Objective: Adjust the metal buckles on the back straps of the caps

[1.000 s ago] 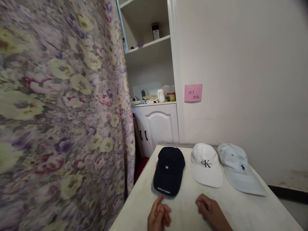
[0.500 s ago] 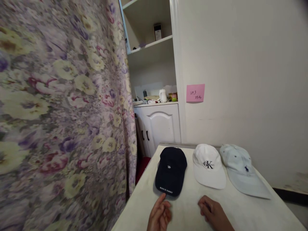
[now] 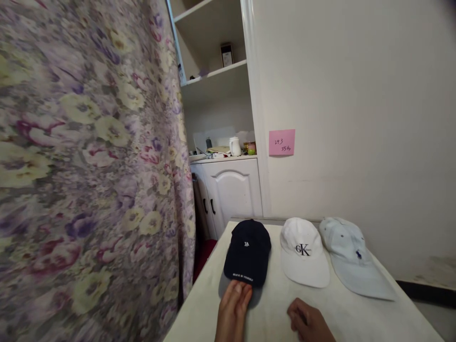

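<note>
Head view, cream flat-topped table [image 3: 272, 327]: smooth, straight-edged; set before a plain matte wall [image 3: 356, 118]
Navy cloth cap with rounded crown [image 3: 247, 256]: soft, dark; curved brim bearing white lettering; near the table's left edge, brim tilted up over a grey shadow [image 3: 223, 288]
Bare left hand [image 3: 233, 306]: fingers closed on the navy cap's brim at its front edge
Bare right hand [image 3: 308, 320]: loosely curled in, nothing seen inside; near the white brim; whether it touches the table I cannot tell
White cloth cap with black letters [image 3: 305, 268]: domed, broad-brimmed; middle of the row
Pale blue faded-cloth cap [image 3: 352, 263]: eyelets in the crown, small dark blue emblem; just beside the white one, at the right
Floral fabric curtain [image 3: 89, 142]: purple, cream and pink print; hanging folds
White arch-panelled cabinet door [image 3: 235, 190]: raised moulding; dark curved handles [image 3: 213, 206] nearby
Pink square paper note [image 3: 281, 142]: handwritten; on the wall
Count: three caps; two hands; two handles; one note
</note>
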Tool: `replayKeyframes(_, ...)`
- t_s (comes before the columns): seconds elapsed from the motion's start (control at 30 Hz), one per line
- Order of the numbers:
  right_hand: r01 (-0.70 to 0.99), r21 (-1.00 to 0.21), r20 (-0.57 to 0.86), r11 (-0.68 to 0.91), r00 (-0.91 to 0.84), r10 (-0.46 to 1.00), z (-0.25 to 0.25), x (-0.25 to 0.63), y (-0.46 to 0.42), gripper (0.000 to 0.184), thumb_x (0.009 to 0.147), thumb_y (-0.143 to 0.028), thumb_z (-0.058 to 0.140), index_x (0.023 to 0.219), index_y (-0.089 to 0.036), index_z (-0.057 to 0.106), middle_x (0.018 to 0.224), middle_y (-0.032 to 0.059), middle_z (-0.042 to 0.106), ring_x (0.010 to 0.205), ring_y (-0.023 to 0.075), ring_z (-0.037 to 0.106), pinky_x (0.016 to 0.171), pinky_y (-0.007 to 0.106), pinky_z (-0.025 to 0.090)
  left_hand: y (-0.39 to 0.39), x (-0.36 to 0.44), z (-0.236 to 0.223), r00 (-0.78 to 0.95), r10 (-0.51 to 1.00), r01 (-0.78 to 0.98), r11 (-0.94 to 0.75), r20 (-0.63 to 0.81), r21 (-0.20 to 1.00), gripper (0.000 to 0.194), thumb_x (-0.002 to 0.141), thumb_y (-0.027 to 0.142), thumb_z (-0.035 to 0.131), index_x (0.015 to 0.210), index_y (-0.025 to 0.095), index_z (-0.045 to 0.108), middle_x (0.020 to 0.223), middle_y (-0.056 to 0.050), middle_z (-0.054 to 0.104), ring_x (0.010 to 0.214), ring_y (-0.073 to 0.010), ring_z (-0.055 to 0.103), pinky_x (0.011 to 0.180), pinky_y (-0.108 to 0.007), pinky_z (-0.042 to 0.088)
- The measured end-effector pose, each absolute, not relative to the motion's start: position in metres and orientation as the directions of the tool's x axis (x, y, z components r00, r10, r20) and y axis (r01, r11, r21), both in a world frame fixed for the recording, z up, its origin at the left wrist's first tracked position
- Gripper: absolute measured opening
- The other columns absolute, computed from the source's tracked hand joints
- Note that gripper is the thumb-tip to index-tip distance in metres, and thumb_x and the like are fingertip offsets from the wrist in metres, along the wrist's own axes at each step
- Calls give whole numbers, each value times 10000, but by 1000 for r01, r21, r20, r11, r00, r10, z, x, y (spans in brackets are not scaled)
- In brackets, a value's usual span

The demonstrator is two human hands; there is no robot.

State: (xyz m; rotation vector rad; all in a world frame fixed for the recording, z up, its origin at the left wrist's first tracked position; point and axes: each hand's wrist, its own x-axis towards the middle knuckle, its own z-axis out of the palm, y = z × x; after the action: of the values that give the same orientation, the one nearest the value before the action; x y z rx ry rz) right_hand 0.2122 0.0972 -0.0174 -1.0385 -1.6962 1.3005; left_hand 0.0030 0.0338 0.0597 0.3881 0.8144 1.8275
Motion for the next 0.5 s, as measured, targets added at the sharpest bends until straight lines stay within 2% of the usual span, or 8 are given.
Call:
replayKeyframes(0.07, 145, -978, 81, 148, -389, 918, -17, 212, 98, 160, 752, -375, 534, 683, -231, 535, 563, -33, 594, 472, 143, 476, 507, 271, 348, 47, 7, 70, -389, 913, -729, -222, -125, 648, 99, 862, 149, 699, 951, 163, 740, 1064, -92, 775, 1048, -218, 715, 999, -369, 539)
replayKeyframes(0.27, 62, -992, 83, 113, -368, 926, -18, 211, 98, 137, 736, -339, 587, 672, -218, 572, 548, -35, 599, 473, 136, 481, 498, 265, 333, 87, 12, 98, -381, 905, -779, -205, -188, 592, 256, 917, 32, 552, 1129, 127, 661, 901, -80, 794, 901, -163, 751, 981, -322, 545)
replayKeyframes(0.4, -64, -997, 64, 44, -368, 928, -14, 210, 99, 210, 690, -384, 706, 633, -207, 610, 519, -29, 605, 459, 131, 470, 476, 259, 328, 79, 24, 106, -378, 917, -764, -233, -125, 602, 302, 897, 73, 587, 1179, 162, 651, 1025, -77, 790, 1094, -197, 704, 1030, -339, 518)
replayKeyframes(0.5, -209, -976, 36, -54, -405, 913, -4, 214, 99, 387, 679, -568, 747, 715, -186, 695, 644, 43, 710, 528, 171, 584, 496, 273, 411, 50, 47, 92, -344, 929, -722, -168, -138, 671, 217, 916, 197, 606, 1112, 164, 694, 1142, -120, 757, 1205, -257, 642, 1032, -381, 516)
